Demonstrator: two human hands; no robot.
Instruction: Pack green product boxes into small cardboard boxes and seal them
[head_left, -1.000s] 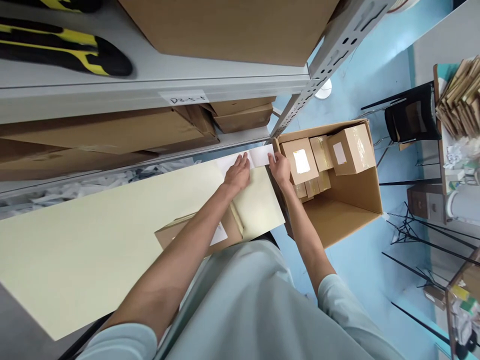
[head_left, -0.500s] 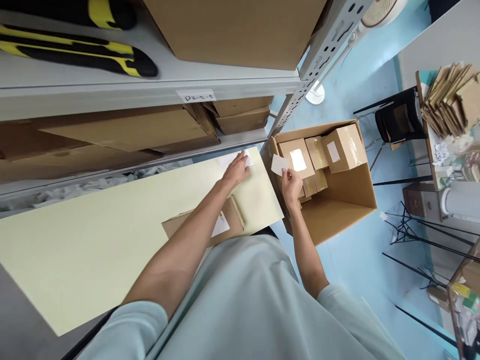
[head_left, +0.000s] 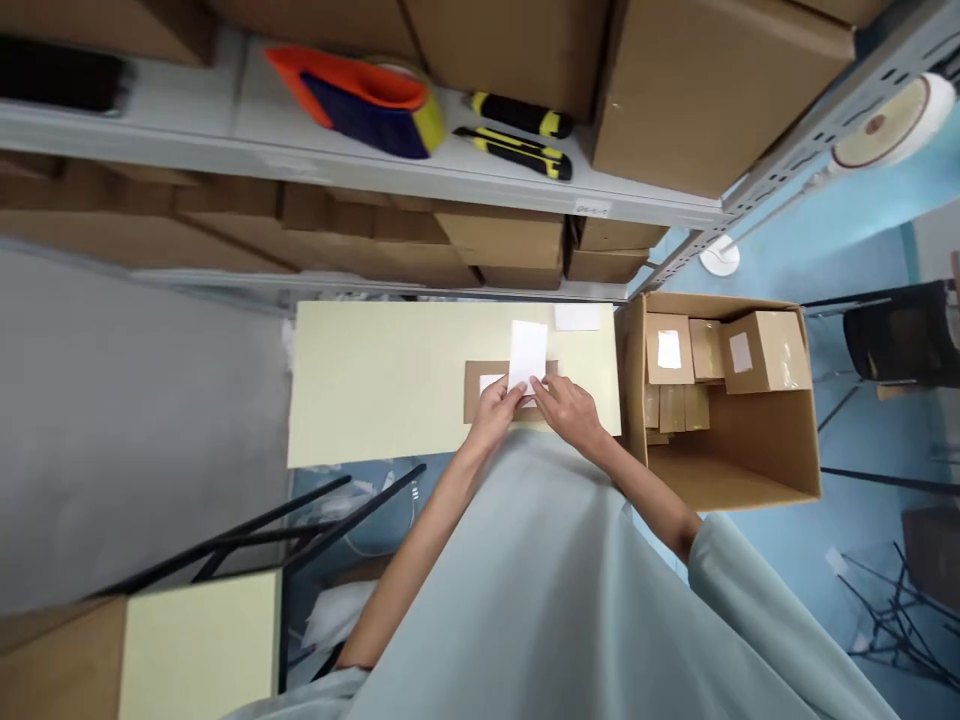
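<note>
Above the pale yellow tabletop (head_left: 375, 370), a white paper slip (head_left: 529, 348) is pinched by its lower edge in my left hand (head_left: 493, 408). My right hand (head_left: 571, 408) is closed with its fingertips at the slip's lower right corner. Under the hands lies a small cardboard box (head_left: 472, 390), partly covered, with a white label (head_left: 489, 381) on its top. A second piece of white paper (head_left: 577, 317) lies near the table's back edge, beyond my right hand.
A large open carton (head_left: 735, 480) holding several small boxes stands right of the table. Behind, a metal shelf (head_left: 337, 180) carries cartons, yellow-black utility knives (head_left: 517, 150) and an orange-and-blue item (head_left: 360, 100). A white fan (head_left: 885, 125) stands at the back right.
My right hand has moved left from over the carton with a white slip. My left hand has left the paper at the table's back, and both hands meet above the box. The view has shifted.
</note>
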